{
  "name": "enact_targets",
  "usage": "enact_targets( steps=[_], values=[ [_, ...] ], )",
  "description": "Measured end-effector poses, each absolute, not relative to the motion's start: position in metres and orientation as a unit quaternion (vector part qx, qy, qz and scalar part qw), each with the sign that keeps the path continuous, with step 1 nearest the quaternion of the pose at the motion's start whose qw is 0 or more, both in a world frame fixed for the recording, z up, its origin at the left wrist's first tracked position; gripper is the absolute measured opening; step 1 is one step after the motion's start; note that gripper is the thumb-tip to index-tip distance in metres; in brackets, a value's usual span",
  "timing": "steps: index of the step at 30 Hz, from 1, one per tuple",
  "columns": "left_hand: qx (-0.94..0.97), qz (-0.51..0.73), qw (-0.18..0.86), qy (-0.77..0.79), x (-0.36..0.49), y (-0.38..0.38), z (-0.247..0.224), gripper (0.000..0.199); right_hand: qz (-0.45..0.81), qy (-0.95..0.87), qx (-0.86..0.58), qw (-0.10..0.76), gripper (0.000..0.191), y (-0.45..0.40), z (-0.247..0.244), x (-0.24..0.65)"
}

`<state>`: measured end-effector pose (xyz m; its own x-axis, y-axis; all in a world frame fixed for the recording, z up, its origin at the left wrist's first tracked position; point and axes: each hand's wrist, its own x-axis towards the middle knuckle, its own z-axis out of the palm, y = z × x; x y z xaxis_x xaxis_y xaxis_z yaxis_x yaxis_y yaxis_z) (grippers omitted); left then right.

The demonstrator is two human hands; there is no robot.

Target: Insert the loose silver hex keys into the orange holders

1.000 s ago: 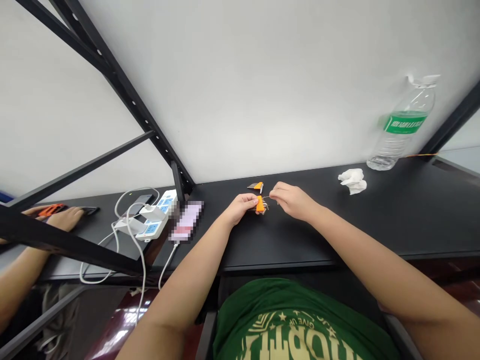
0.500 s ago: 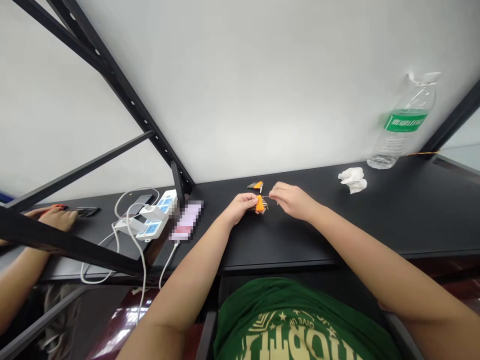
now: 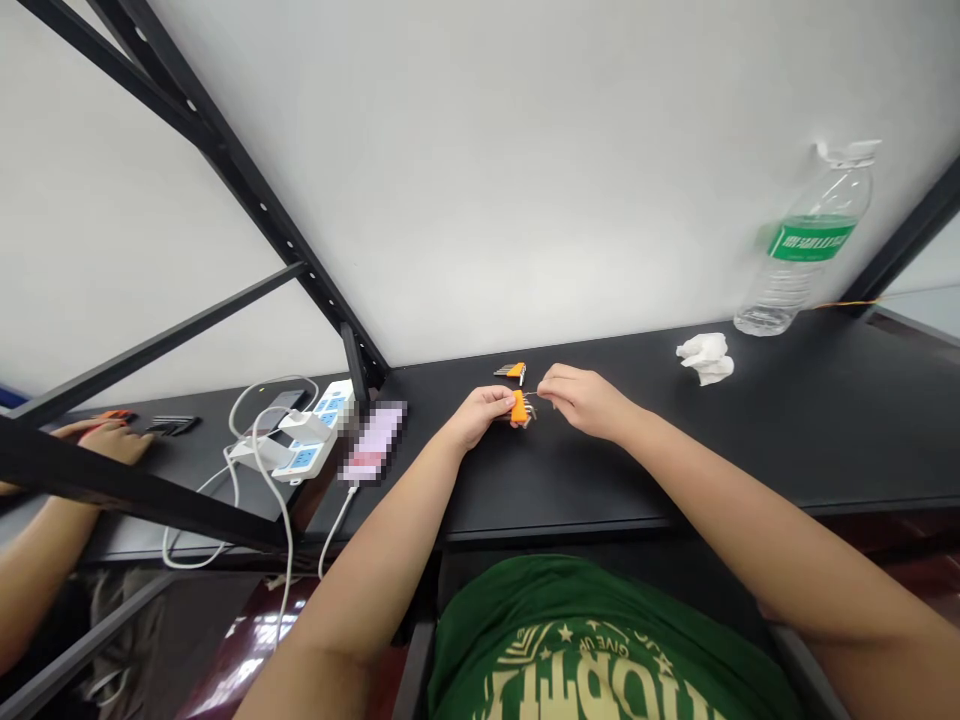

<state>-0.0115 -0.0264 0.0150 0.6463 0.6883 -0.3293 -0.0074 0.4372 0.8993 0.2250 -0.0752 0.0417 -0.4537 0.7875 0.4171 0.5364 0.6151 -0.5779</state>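
Near the middle of the black table, my left hand (image 3: 480,416) is closed on an orange hex key holder (image 3: 519,407), with several metal keys sticking out of its right side. My right hand (image 3: 576,398) pinches the end of a thin metal hex key (image 3: 532,393) that reaches to the top of that holder. How far the key sits in its slot is too small to tell. Just behind my left hand lies a second orange holder with hex keys (image 3: 516,370), apart from both hands.
A white power strip (image 3: 337,400) with plugs and cables and a charging phone (image 3: 373,440) lie to the left by the black metal frame (image 3: 352,360). Crumpled tissue (image 3: 705,358) and a plastic bottle (image 3: 806,245) are at right. Another person's hand (image 3: 116,440) works at far left.
Both my hands keep almost the same place and grip on the holder and the key. The view has shifted very slightly.
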Motion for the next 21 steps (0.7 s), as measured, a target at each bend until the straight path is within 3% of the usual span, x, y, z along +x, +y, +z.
enact_targets(
  steps=[21],
  values=[
    [0.482, 0.218, 0.774, 0.347, -0.0144, -0.0275, 0.0167, 0.039, 0.211, -0.819, -0.391, 0.363, 0.026, -0.0761, 0.0397, 0.2224]
  ],
)
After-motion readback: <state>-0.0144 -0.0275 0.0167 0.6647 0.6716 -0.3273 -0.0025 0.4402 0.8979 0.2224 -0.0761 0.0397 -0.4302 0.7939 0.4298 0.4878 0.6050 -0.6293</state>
